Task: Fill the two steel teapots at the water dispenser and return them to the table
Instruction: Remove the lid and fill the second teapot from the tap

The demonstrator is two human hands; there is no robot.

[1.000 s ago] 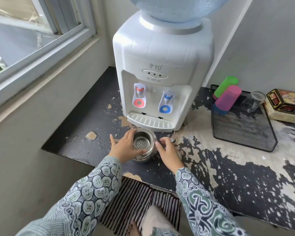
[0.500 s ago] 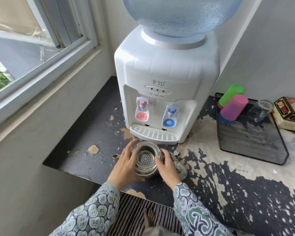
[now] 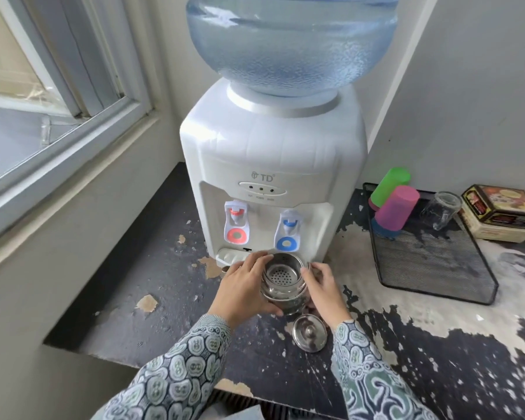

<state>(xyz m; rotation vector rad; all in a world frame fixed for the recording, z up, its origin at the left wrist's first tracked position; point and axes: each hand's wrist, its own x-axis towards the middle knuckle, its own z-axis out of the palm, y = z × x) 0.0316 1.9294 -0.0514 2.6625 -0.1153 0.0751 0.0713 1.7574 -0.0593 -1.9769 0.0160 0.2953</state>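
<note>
A lidless steel teapot (image 3: 282, 281) with a perforated strainer inside is held between both hands, just in front of the white water dispenser (image 3: 270, 177) and below its blue tap (image 3: 288, 234). My left hand (image 3: 244, 286) wraps its left side and my right hand (image 3: 323, 286) grips its right side. The teapot's steel lid (image 3: 309, 333) lies on the counter just behind my right wrist. The red tap (image 3: 236, 227) is to the left. Only one teapot is in view.
The worn black counter (image 3: 152, 268) ends at a front edge near me. A black mesh tray (image 3: 431, 253) at the right holds green and pink cups (image 3: 396, 207) and a glass jar (image 3: 440, 210); a printed tin box (image 3: 502, 212) stands beyond. A window is at the left.
Both hands have lifted the teapot off the counter and carried it forward toward the dispenser's drip tray, uncovering the lid on the counter. The camera has tilted up.
</note>
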